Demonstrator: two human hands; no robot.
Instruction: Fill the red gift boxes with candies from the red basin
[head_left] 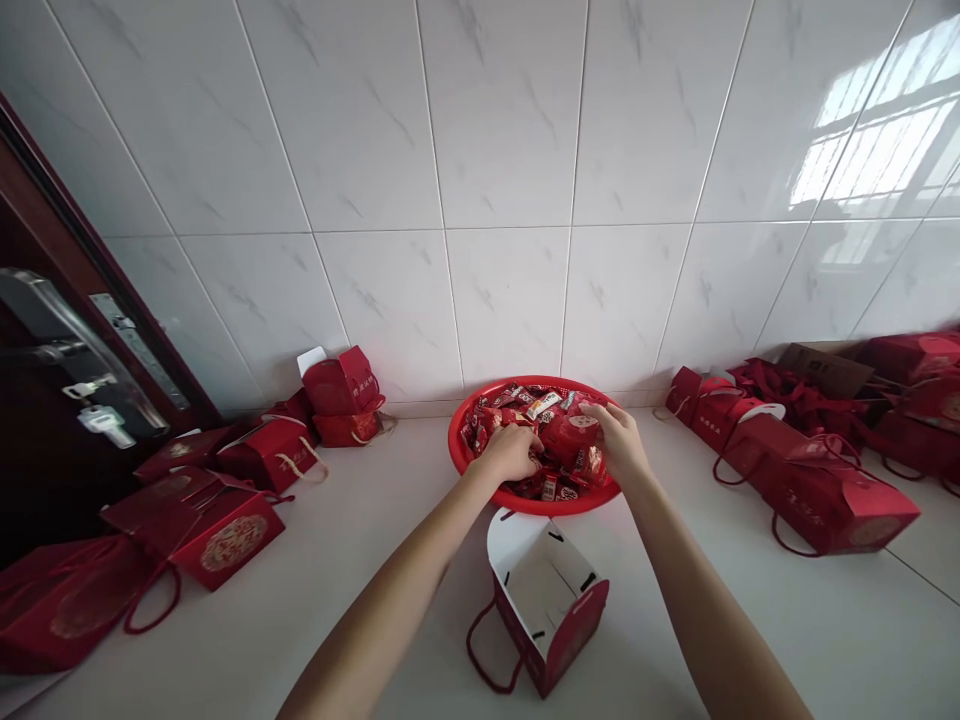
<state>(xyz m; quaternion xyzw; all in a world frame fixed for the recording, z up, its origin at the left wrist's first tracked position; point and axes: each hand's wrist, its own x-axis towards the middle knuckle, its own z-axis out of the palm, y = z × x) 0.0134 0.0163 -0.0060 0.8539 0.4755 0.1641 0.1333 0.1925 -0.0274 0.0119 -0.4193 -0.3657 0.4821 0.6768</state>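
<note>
A red plastic basin (455, 448) full of wrapped sweets (546, 402) stands against the tiled wall. My left hand (514, 452) reaches into its left side, fingers curled down among the wrappers; what they grip is hidden. At the right side my right hand (619, 437) pinches a red packet (571, 436) between thumb and fingers, just over the sweets. In front of the basin, between my forearms, sits an open red gift box (577, 632) with a white inside and a dark red cord handle. Its bare bottom shows.
Several closed red gift boxes (238, 540) stand at the left beside a dark door (45, 440) with keys in its lock. Two small boxes (341, 395) are stacked by the wall. More red boxes (832, 500) crowd the right side, near a brown carton (825, 370).
</note>
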